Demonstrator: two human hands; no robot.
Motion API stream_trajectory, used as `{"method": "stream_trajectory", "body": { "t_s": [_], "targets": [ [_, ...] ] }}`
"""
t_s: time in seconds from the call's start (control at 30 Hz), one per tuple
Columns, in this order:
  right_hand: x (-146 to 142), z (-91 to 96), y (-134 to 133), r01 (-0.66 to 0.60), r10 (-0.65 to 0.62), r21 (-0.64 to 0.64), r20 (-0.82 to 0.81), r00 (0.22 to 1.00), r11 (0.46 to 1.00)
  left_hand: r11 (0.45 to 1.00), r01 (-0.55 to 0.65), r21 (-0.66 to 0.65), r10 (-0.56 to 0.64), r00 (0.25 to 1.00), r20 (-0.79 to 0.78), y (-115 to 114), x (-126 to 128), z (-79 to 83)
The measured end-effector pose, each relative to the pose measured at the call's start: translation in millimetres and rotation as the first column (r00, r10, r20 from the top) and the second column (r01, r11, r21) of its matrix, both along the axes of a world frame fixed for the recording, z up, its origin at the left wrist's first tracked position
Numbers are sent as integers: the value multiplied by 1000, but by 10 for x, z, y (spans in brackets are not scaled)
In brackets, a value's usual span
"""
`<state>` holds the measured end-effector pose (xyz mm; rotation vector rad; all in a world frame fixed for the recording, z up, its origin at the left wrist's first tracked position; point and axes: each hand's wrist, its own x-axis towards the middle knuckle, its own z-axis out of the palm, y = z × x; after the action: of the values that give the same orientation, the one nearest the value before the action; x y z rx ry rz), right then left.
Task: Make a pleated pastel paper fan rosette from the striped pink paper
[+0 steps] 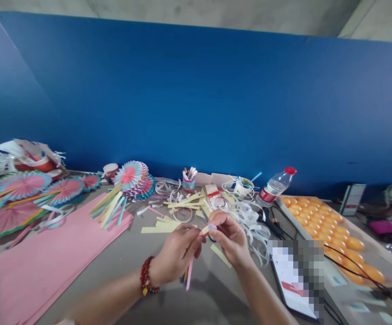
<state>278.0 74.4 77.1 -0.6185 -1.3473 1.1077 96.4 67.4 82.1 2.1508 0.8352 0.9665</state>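
In the head view, my left hand [175, 255], with a dark red bead bracelet [146, 276] at its wrist, is closed in a pinch on a small bundle of paper strips. Pink and darker strip ends [189, 276] hang below that hand. My right hand [231, 239] pinches the upper end of the bundle, where a pale yellow and lilac piece of paper [207, 229] shows between the fingertips. The two hands nearly meet over the grey table [128, 275]. Just beyond them lie loose pale yellow strips [160, 227] and tangled white strips [255, 225].
Pink paper sheets [57, 257] and pleated paper rosettes [131, 176] lie to the left. A pen cup [188, 183] stands at the back. On the right are a water bottle [277, 186], a partly pixelated tablet-like object [292, 280], black cables and a tray of orange balls [334, 234].
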Motion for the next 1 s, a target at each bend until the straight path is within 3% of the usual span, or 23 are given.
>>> {"method": "stream_trajectory", "body": {
  "t_s": [0.33,0.5,0.67,1.0],
  "targets": [
    [31,27,-22,24,-31,101,66,997,995,1000,10,9,-10,1000,-9,-11,16,-35],
    [-2,24,1,15,-15,1,40,999,1000,1000,-4,5,4,1000,11,-6,5,-8],
    [-59,62,11,-82,93,-129,79,993,988,999,-3,42,1,999,44,3,-16,9],
    [-128,12,-9,23,-19,-65,61,998,998,999,-18,48,17,1000,23,10,1,21]
  ]
}}
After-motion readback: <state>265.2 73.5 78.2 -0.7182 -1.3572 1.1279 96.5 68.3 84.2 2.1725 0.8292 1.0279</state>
